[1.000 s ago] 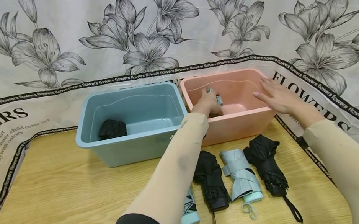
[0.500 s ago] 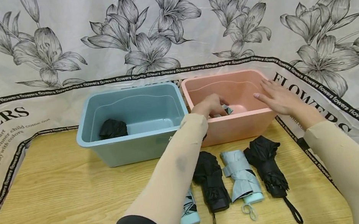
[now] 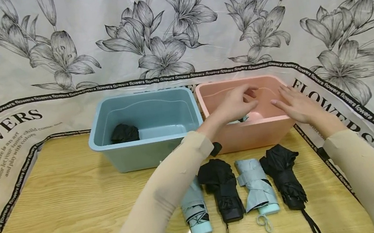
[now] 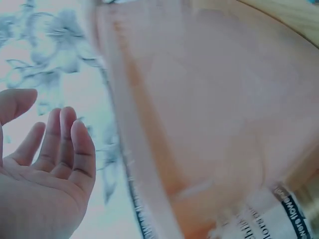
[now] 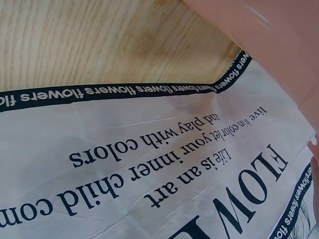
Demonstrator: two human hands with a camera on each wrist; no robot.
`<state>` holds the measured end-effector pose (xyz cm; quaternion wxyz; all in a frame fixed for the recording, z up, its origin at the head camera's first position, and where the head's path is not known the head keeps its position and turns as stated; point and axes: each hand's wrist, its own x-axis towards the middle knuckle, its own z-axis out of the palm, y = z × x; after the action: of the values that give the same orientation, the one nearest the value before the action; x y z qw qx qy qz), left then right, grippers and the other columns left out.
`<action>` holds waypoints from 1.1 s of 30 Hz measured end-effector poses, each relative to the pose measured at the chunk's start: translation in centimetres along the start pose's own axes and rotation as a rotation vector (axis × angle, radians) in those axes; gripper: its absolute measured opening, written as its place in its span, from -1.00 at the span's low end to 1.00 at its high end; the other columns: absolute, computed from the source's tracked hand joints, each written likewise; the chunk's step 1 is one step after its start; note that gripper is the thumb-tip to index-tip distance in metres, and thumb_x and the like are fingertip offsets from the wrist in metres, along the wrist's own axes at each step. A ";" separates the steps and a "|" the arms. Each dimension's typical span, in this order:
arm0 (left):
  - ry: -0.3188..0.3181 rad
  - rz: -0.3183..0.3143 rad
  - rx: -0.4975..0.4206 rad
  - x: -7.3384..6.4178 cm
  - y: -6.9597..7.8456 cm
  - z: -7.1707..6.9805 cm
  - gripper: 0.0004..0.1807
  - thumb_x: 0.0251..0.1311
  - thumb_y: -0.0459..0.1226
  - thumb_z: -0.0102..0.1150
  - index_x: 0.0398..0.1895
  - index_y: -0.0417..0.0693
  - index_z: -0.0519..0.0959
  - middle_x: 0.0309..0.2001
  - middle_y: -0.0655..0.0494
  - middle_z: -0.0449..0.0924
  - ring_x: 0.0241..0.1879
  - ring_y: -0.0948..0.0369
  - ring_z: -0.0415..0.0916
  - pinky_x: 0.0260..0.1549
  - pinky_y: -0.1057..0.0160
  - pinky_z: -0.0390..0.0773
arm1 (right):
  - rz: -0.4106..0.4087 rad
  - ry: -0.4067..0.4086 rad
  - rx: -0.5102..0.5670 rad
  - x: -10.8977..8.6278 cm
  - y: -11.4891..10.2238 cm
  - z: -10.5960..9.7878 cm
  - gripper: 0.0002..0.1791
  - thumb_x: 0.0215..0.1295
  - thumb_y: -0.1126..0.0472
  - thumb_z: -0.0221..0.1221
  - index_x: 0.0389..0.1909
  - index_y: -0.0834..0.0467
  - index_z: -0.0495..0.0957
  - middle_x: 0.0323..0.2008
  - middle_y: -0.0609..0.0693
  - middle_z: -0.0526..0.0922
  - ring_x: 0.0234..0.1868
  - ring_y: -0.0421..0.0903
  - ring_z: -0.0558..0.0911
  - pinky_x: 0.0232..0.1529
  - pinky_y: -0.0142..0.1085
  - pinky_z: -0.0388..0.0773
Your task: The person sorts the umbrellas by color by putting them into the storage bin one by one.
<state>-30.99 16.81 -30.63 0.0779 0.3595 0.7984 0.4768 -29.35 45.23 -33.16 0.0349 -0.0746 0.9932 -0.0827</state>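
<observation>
My left hand [image 3: 233, 104] hovers over the pink bin [image 3: 247, 133] with fingers loosely bent and nothing held. The left wrist view shows that hand [image 4: 50, 174] with its palm bare. Below it, a bit of a light-blue item [image 3: 243, 118] shows inside the bin; the rest is hidden. My right hand [image 3: 299, 105] rests at the bin's right rim, fingers straight. In front lie folded umbrellas on the table: a light-blue one [image 3: 194, 208], a black one [image 3: 224, 191], another light-blue one [image 3: 256, 182] and another black one [image 3: 285, 178].
A blue bin [image 3: 149, 154] stands left of the pink one, with a black bundle [image 3: 124, 133] inside. Both bins are near the back edge of the wooden table [image 3: 67, 215]. A flower-printed cloth [image 3: 66, 13] hangs behind and spreads along the sides.
My left hand has let go of the light-blue item and risen out of the pink bin, leaving it inside. The right hand stays at the rim. The head view has shifted slightly.
</observation>
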 end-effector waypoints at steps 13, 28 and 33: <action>0.179 0.196 -0.176 -12.2 0.1 -2.3 -0.43 0.45 -0.30 0.23 0.49 0.00 0.39 0.21 0.05 0.57 -0.04 0.24 0.57 -0.18 0.29 0.59 | -0.024 0.006 -0.003 -1.0 0.9 0.0 -0.05 0.65 -0.30 -0.34 0.62 0.41 -0.24 0.62 0.39 -0.34 0.59 0.48 -0.26 0.50 0.40 -0.28; 0.057 0.067 0.058 -22.2 -4.2 -2.0 -0.36 0.41 -0.26 0.29 0.53 0.04 0.36 0.39 0.09 0.39 0.22 0.15 0.41 0.16 0.08 0.54 | -0.031 0.002 -0.005 -0.3 1.0 0.3 -0.05 0.65 -0.29 -0.35 0.62 0.42 -0.26 0.61 0.41 -0.34 0.59 0.48 -0.28 0.49 0.42 -0.29; -0.007 -0.011 0.124 -24.7 -5.9 -1.2 -0.21 0.38 -0.15 0.35 0.61 0.09 0.23 0.57 0.07 0.18 0.53 0.05 0.17 0.39 -0.14 0.39 | -0.041 0.005 -0.003 0.2 0.7 0.3 -0.05 0.65 -0.30 -0.35 0.62 0.42 -0.25 0.61 0.41 -0.33 0.59 0.48 -0.29 0.49 0.41 -0.29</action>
<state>-16.52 -1.74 -40.19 0.0611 0.3609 0.8280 0.4247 -29.66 45.84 -33.58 0.0305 -0.0946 0.9917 -0.0821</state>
